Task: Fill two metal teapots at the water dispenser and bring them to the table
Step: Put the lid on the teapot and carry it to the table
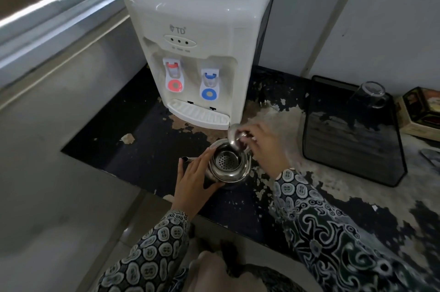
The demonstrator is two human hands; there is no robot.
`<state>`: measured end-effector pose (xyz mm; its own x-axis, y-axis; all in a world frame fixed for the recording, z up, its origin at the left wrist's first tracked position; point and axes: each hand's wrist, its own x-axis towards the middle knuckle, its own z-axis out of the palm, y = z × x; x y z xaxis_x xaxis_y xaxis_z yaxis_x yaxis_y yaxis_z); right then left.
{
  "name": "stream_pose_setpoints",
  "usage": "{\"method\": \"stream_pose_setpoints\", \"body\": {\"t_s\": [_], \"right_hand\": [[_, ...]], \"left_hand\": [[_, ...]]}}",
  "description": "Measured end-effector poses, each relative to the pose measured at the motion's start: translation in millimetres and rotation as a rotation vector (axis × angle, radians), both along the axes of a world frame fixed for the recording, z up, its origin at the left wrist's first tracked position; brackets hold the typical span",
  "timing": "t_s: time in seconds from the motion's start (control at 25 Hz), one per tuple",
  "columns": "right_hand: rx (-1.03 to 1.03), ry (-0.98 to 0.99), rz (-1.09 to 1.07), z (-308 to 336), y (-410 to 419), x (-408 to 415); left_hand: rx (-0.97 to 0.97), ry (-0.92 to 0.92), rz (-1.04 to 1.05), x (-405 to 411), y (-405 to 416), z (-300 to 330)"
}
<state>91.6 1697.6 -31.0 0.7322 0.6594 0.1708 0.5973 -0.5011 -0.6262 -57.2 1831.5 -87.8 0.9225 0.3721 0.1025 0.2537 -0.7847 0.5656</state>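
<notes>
While the teapot (227,165) is sitting open on the table (142,160), filling is only just getting under way.
Seen from above, the pot is standing at 6 o'clock of the dispenser (197,41), just short of its drip tray (197,114) and not yet under either tap; its strainer basket is showing bare, with no water that I can make out. The left hand (194,178) is cupping the pot's side at 9 o'clock, fingers spread against the metal, steadying it beside the spout (188,160). The right hand (259,142) is pinching the lid (234,135) by its knob, holding it tilted over the pot's rim at 1 o'clock. Judging by this, nothing is filled so far: the pot is waiting to go under the red tap (175,77) or the blue tap (209,84), and a second teapot is not in sight, so both fills and the carrying are remaining.
</notes>
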Motion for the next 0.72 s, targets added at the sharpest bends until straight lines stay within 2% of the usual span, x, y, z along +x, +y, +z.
{"method": "stream_pose_setpoints", "body": {"t_s": [0.16, 0.36, 0.72], "right_hand": [[-0.128, -0.211, 0.2, -16, 14, -14], [-0.134, -0.124, 0.193, -22, 11, -14], [-0.165, -0.15, 0.209, -23, 11, -19]], "left_hand": [[0.037, 0.007, 0.011, 1, 1, -3], [0.042, 0.014, 0.024, 2, 0, 1], [0.03, 0.01, 0.018, -1, -1, 2]]}}
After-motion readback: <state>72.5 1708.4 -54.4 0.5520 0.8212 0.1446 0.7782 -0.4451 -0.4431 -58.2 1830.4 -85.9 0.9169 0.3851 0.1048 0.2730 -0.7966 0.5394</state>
